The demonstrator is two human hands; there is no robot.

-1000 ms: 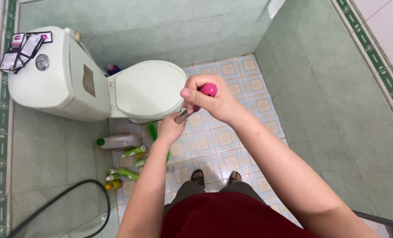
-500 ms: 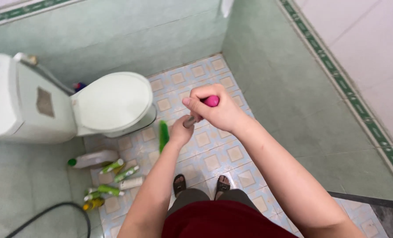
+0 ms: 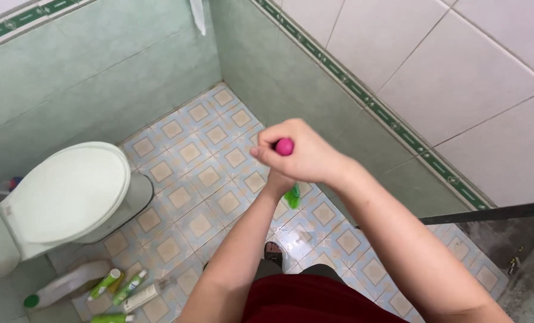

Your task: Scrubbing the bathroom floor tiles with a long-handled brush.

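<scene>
My right hand (image 3: pixel 303 155) is closed around the pink top (image 3: pixel 284 146) of a long-handled floor brush, held out in front of me. My left hand (image 3: pixel 279 181) sits just below it, mostly hidden behind the right hand, gripping the shaft. The brush's green head (image 3: pixel 292 196) shows under my hands, down at the patterned floor tiles (image 3: pixel 189 152) near the right wall. The closed pale-green toilet (image 3: pixel 69 191) stands to the left, well away from the brush.
Several green and white bottles (image 3: pixel 126 287) and a white jug (image 3: pixel 63 286) lie on the floor beside the toilet base. Green-tiled walls meet at the far corner (image 3: pixel 219 78). A dark threshold (image 3: pixel 488 213) runs along the right. My sandalled foot (image 3: pixel 273 251) is below.
The view swung right, so the toilet slid to the left. Both hands carried the brush from beside the toilet bowl over to the floor by the right wall.
</scene>
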